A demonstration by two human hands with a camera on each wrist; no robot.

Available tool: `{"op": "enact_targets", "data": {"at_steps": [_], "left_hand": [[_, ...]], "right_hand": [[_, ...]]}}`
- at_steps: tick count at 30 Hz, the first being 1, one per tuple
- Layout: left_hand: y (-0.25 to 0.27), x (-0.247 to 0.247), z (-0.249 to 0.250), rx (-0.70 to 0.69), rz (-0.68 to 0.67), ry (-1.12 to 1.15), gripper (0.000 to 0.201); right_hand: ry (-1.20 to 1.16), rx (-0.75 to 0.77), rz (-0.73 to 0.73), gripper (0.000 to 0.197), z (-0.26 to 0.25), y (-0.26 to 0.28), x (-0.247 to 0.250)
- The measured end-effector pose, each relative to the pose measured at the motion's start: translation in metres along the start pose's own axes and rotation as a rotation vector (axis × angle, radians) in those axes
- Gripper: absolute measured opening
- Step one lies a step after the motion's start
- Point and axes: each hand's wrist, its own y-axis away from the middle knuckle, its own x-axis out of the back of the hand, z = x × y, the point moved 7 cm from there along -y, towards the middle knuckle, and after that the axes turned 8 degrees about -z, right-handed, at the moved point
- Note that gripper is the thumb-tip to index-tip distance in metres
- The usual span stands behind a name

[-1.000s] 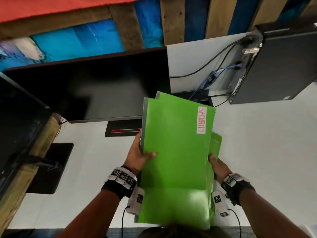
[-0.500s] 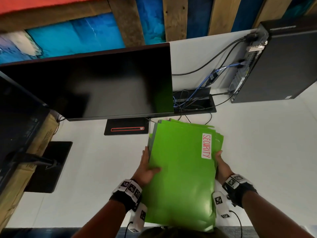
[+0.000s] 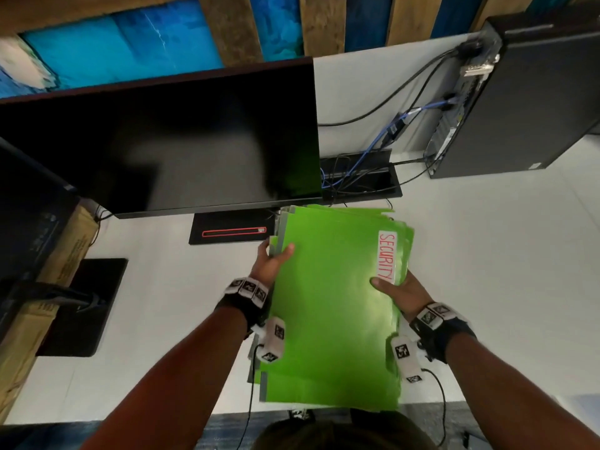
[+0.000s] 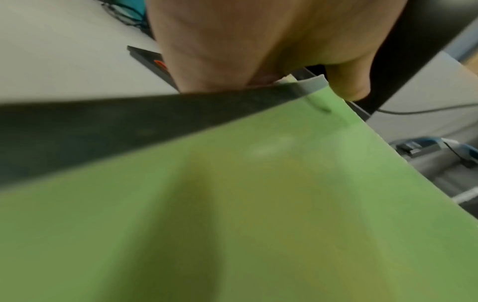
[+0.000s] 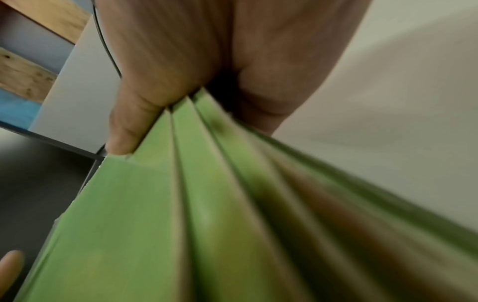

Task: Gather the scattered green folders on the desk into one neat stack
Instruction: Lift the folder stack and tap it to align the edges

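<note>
Lowered since 1 second earlier: the stack of green folders (image 3: pixel 331 306), then held upright against the monitor, had come down nearly flat over the white desk (image 3: pixel 487 287), its far end at the monitor stand; whether it touched the surface could not be told.

Left: second monitor (image 3: pixel 29 222) and cardboard box (image 3: pixel 65 254) at the desk's edge, black base plate (image 3: pixel 81 306) beside them.

Left hand (image 3: pixel 271 261): clasped the stack's left edge, thumb on the top cover, fingers tucked underneath. The left wrist view showed the thumb (image 4: pixel 346 81) at the grey spine corner of the folders (image 4: pixel 232 204).

Centre: black monitor (image 3: pixel 162 141), dark screen; stand (image 3: pixel 232 232) with a red outline.

Top folder: white label (image 3: pixel 387 256) reading SECURITY in red, along the right edge. Edges beneath uneven, fanned at the far right corner.

Right hand (image 3: pixel 401 292): grasped the right edge, thumb on top just below the label. The right wrist view showed the thumb (image 5: pixel 124 126) pinching several fanned layers of the folders (image 5: pixel 181 204).

Right: cable tray (image 3: pixel 360 180) with blue and black cables, black computer tower (image 3: pixel 535 99).
</note>
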Motion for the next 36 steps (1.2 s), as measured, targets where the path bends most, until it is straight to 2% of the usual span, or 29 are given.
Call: {"op": "enact_targets", "data": {"at_steps": [2, 5, 6, 7, 9, 11, 12, 13, 14, 16, 18, 19, 21, 23, 24, 26, 27, 28, 29, 30, 32, 34, 36], "left_hand": [[0.002, -0.001, 0.005, 0.042, -0.055, -0.046, 0.056], [0.009, 0.001, -0.010, 0.127, -0.140, -0.080, 0.104], [0.009, 0.001, -0.014, 0.125, -0.155, -0.070, 0.111], [0.011, 0.000, -0.016, 0.110, -0.161, -0.057, 0.111], [0.021, -0.006, -0.009, 0.056, -0.177, -0.025, 0.098], [0.035, -0.015, 0.004, -0.063, -0.184, -0.032, 0.066], [0.042, -0.017, 0.011, -0.120, -0.165, -0.035, 0.048], [0.051, -0.019, 0.020, -0.178, -0.155, -0.015, 0.035], [0.060, -0.020, 0.030, -0.238, -0.154, 0.014, 0.029], [0.077, -0.016, 0.054, -0.368, -0.162, 0.080, 0.033], [0.094, -0.004, 0.079, -0.504, -0.154, 0.144, 0.065], [0.100, 0.005, 0.089, -0.556, -0.133, 0.168, 0.082], [0.116, 0.020, 0.107, -0.654, -0.109, 0.189, 0.091], [0.128, 0.030, 0.109, -0.687, -0.117, 0.153, 0.085], [0.131, 0.035, 0.105, -0.682, -0.109, 0.117, 0.087], [0.134, 0.042, 0.094, -0.650, -0.127, 0.060, 0.099], [0.135, 0.042, 0.089, -0.646, -0.159, 0.044, 0.104], [0.138, 0.041, 0.088, -0.651, -0.201, 0.027, 0.109], [0.141, 0.039, 0.087, -0.650, -0.238, 0.013, 0.113], [0.144, 0.038, 0.085, -0.648, -0.270, 0.003, 0.116], [0.152, 0.037, 0.090, -0.712, -0.298, -0.007, 0.114], [0.162, 0.035, 0.098, -0.806, -0.252, -0.011, 0.107], [0.166, 0.033, 0.103, -0.865, -0.177, -0.001, 0.098]], "right_hand": [[0.004, 0.007, -0.010, 0.098, -0.004, 0.003, -0.001], [-0.026, 0.016, -0.018, 0.081, -0.007, 0.017, 0.000], [-0.027, 0.028, -0.020, 0.076, -0.006, 0.023, 0.000], [-0.023, 0.036, -0.026, 0.075, -0.007, 0.030, 0.000], [-0.020, 0.067, -0.007, 0.070, -0.010, 0.044, 0.005], [-0.021, 0.102, 0.032, 0.068, -0.017, 0.056, 0.013], [-0.028, 0.129, 0.040, 0.078, -0.023, 0.061, 0.017], [-0.027, 0.163, 0.041, 0.086, -0.033, 0.065, 0.020], [-0.012, 0.207, 0.039, 0.086, -0.047, 0.071, 0.021], [-0.011, 0.327, 0.012, 0.065, -0.082, 0.079, 0.019], [-0.004, 0.463, -0.016, 0.044, -0.122, 0.088, 0.013], [0.002, 0.515, -0.033, 0.042, -0.138, 0.091, 0.010], [0.032, 0.573, -0.049, 0.042, -0.159, 0.096, 0.000], [0.061, 0.557, -0.036, 0.040, -0.163, 0.096, -0.009], [0.068, 0.545, -0.049, 0.036, -0.157, 0.092, -0.014], [0.122, 0.495, -0.075, 0.041, -0.142, 0.085, -0.023], [0.189, 0.435, -0.104, 0.026, -0.129, 0.084, -0.029], [0.264, 0.377, -0.135, 0.028, -0.121, 0.087, -0.035], [0.335, 0.340, -0.155, 0.060, -0.112, 0.089, -0.035], [0.343, 0.333, -0.157, 0.077, -0.106, 0.091, -0.033], [0.237, 0.454, -0.139, 0.087, -0.111, 0.098, -0.031], [0.146, 0.554, -0.087, 0.100, -0.118, 0.103, -0.028], [0.088, 0.584, -0.080, 0.095, -0.121, 0.103, -0.031]]}}
